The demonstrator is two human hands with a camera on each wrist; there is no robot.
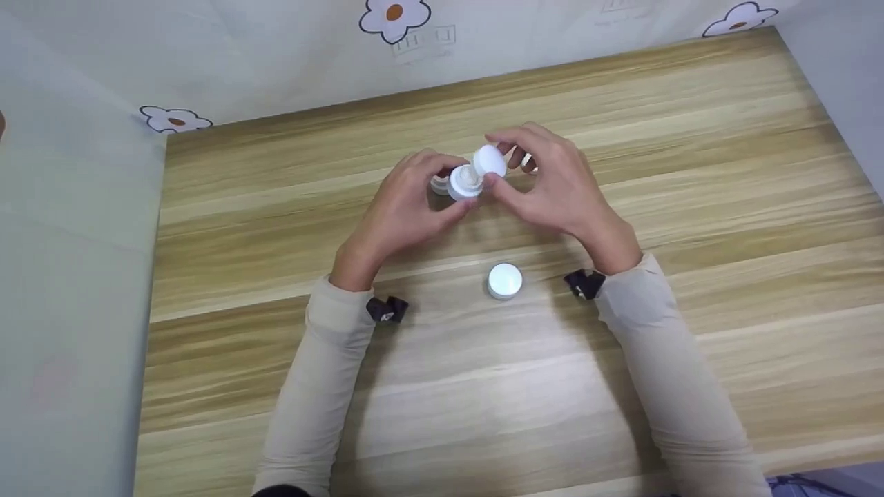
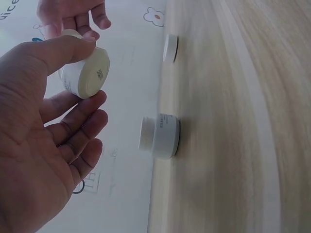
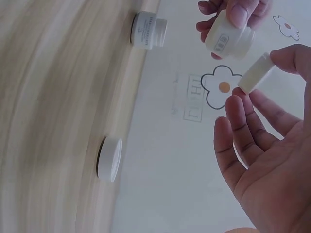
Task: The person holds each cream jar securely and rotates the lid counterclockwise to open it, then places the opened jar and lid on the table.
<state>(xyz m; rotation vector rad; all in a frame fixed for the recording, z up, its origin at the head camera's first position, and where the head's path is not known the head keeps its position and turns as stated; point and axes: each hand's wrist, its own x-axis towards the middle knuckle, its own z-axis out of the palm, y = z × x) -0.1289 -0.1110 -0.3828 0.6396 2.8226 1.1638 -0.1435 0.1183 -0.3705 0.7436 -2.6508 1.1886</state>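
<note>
The left hand (image 1: 404,207) grips a smooth white jar (image 1: 464,194), open and tipped, over the stripy wood table (image 1: 228,276), and another jar (image 2: 166,136) stands behind it. Just right of the open mouth comes a flat, round lid (image 1: 489,160), pinched in the right hand (image 1: 556,183) by thumb and fingers; a second lid (image 2: 170,47) lies on the wood.

Table (image 1: 746,152) here is light wood-look, tan and brown streaks running lengthwise, with a soft pale glare (image 1: 497,407) on the near part. The wall (image 1: 276,55) behind it is whitish, printed with cartoon flowers (image 1: 394,12), black outlines and orangey-brown centers, plus some faint boxed lettering (image 1: 423,41) by one of them. Pale plain-ish surfaces flank it left (image 1: 76,290) and right (image 1: 839,90). Something dark and cord-like (image 1: 808,483) pokes out past the near right corner.
</note>
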